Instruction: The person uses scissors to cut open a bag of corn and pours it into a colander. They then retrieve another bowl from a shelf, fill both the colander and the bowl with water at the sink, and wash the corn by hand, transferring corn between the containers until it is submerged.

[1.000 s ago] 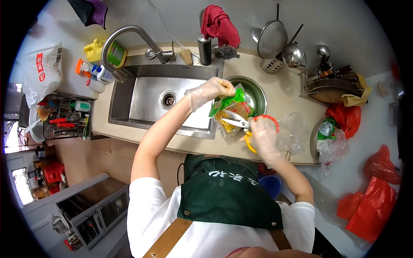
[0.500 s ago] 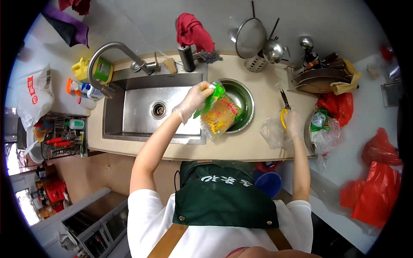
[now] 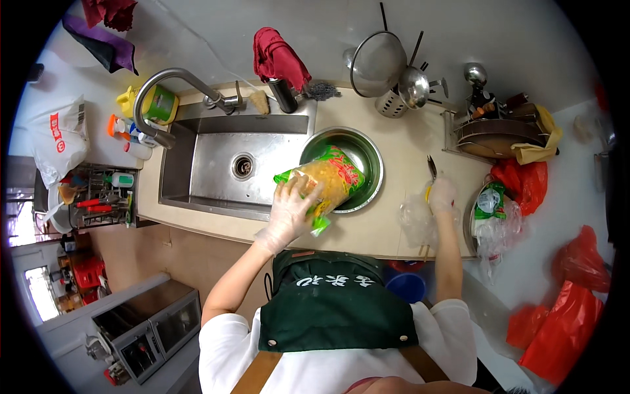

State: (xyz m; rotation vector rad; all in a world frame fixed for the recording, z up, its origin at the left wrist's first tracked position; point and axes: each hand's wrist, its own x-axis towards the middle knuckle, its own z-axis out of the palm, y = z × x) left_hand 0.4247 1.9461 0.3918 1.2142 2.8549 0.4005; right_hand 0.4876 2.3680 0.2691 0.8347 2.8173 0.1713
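My gloved left hand (image 3: pixel 291 209) grips a plastic bag (image 3: pixel 333 178) printed green and red, with yellow pieces inside, tilted over a round metal bowl (image 3: pixel 374 192). The bowl stands just right of the steel sink (image 3: pixel 201 172). Further right, my gloved right hand (image 3: pixel 443 194) is closed on the handles of scissors (image 3: pixel 431 167), whose blades point away from me at the countertop. A crumpled clear plastic bag (image 3: pixel 415 223) lies beside that hand, and a pair of thin wooden sticks pokes out below it.
A faucet (image 3: pixel 172 77) arches over the sink, with bottles (image 3: pixel 138 150) to its left. Behind are a utensil holder (image 3: pixel 392 105) with strainers and a pan rack (image 3: pixel 499 139). A basin (image 3: pixel 474 230) with bags sits at right, near red bags (image 3: pixel 564 315). A dish rack (image 3: pixel 105 200) is at left.
The scissors have moved from the bag to the right side of the counter. My left hand has come down toward me and turned the bag over the bowl.
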